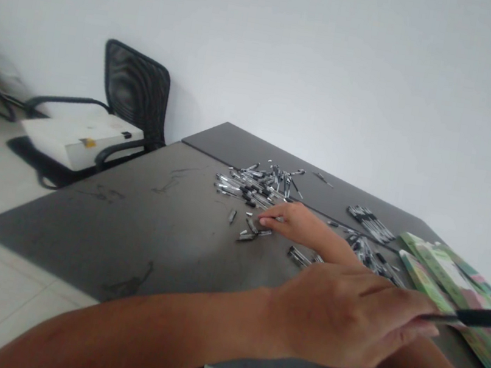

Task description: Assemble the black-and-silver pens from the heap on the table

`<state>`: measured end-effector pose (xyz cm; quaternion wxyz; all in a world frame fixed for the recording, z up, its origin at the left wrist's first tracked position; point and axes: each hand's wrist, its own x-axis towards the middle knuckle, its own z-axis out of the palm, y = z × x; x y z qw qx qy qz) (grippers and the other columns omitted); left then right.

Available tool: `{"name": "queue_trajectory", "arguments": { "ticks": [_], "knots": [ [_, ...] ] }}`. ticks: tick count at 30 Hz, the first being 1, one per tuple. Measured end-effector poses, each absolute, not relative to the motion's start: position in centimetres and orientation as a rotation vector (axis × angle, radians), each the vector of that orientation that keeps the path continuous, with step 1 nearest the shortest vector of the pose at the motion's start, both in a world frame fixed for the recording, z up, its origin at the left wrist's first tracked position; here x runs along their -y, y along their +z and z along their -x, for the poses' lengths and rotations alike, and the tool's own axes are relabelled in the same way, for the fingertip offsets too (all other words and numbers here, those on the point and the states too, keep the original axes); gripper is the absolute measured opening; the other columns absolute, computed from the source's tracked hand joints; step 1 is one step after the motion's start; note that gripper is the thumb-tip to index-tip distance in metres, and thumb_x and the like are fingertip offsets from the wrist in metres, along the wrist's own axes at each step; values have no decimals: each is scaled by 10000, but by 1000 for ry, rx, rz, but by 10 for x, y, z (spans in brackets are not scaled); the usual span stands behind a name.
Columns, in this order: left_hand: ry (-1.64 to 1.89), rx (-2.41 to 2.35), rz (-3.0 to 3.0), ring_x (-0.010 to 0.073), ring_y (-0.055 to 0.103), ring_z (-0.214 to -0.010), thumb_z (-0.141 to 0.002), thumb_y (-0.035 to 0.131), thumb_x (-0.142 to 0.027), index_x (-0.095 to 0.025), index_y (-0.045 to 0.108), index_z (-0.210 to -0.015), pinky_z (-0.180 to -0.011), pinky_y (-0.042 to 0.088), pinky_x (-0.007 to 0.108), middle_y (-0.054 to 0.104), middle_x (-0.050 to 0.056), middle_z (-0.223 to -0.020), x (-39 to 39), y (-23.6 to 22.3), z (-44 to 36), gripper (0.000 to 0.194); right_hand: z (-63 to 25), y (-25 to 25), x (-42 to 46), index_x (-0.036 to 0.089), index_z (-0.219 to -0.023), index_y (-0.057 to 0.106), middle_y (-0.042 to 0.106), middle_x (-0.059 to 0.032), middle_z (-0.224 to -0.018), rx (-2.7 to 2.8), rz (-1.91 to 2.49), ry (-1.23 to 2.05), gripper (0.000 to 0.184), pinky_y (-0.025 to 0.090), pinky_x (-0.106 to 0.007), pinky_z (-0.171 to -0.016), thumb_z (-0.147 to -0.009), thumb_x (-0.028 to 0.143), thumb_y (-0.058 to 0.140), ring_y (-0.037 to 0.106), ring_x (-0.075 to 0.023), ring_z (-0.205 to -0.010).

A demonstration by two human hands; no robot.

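My left hand (345, 319) reaches across from the lower left, closed on a pen (488, 317). The pen's dark end points right, partly out of frame. Beyond it, crossing under the left arm, my right hand (301, 224) is low over the table, with thumb and index finger pinched together. Whatever may be between those fingertips is too small to make out. Just left of them lie several loose pen caps (249, 234). A heap of clear pens with black parts (254, 185) spreads behind the right hand.
The dark table (165, 227) stands against a white wall. Rows of pens (371, 223) and more loose pens (370, 258) lie right of my hands, beside green printed boxes (453, 276). A black mesh chair (135, 87) at the left carries a white box (80, 135).
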<state>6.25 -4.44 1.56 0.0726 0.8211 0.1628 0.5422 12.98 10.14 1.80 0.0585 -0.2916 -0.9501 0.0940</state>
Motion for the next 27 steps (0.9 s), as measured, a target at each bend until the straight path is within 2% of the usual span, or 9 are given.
{"name": "queue_trajectory", "arguments": {
  "ticks": [5, 8, 13, 16, 19, 23, 25, 27],
  "knots": [
    [1574, -510, -2474, 227, 805, -1028, -1161, 407, -315, -106, 691, -1246, -948, 672, 376, 834, 106, -1064, 46, 19, -60, 363, -142, 21, -102, 318, -1126, 868, 856, -9, -1107, 2915, 845, 424, 236, 569, -323, -845, -961, 439, 752, 786, -224, -948],
    [1556, -483, -2490, 215, 798, -1065, -1164, 398, -303, -91, 681, -1260, -989, 658, 373, 833, 109, -1107, 45, 20, -60, 366, -142, 22, -97, 305, -1084, 875, 851, -25, -1106, 2915, 808, 418, 196, 561, -342, -890, -965, 400, 752, 777, -231, -977],
    [1608, -490, -2493, 205, 803, -1031, -1169, 388, -307, -78, 686, -1225, -962, 657, 358, 834, 99, -1077, 44, 18, -62, 380, -136, 26, -85, 272, -958, 886, 852, -45, -978, 2876, 897, 365, 100, 557, -354, -829, -899, 297, 810, 768, -243, -883],
    [1616, -528, -2479, 198, 810, -979, -1163, 422, -330, -91, 672, -1252, -917, 670, 351, 836, 98, -1030, 43, 16, -62, 357, -145, 33, -75, 267, -1013, 878, 850, -53, -1011, 2800, 993, 328, 170, 562, -367, -837, -939, 376, 770, 767, -243, -901],
    [1678, -510, -2457, 196, 809, -971, -1152, 456, -302, -93, 670, -1237, -906, 667, 334, 836, 99, -1029, 44, 16, -60, 311, -170, 42, -63, 268, -1052, 864, 847, -49, -1070, 2611, 1130, 430, 282, 565, -386, -841, -946, 505, 754, 761, -246, -905],
    [1750, -480, -2395, 182, 799, -912, -1130, 505, -259, -111, 683, -1153, -876, 652, 299, 832, 89, -1007, 46, 15, -58, 233, -215, 50, -40, 210, -1047, 841, 819, -87, -1025, 2189, 1244, 700, 409, 563, -387, -810, -849, 568, 834, 729, -247, -887],
    [1733, -508, -2361, 181, 784, -857, -1113, 544, -262, -120, 690, -1104, -816, 641, 290, 818, 83, -957, 48, 13, -58, 204, -235, 51, -28, 211, -1160, 826, 785, -67, -986, 2002, 1201, 806, 489, 555, -361, -778, -820, 560, 864, 699, -220, -866],
    [1695, -530, -2332, 175, 770, -829, -1089, 584, -245, -120, 691, -1102, -789, 622, 278, 807, 79, -942, 49, 11, -59, 165, -250, 50, -15, 260, -1329, 780, 751, -41, -984, 1865, 1154, 891, 539, 543, -334, -774, -872, 540, 834, 672, -194, -872]
  ]
}}
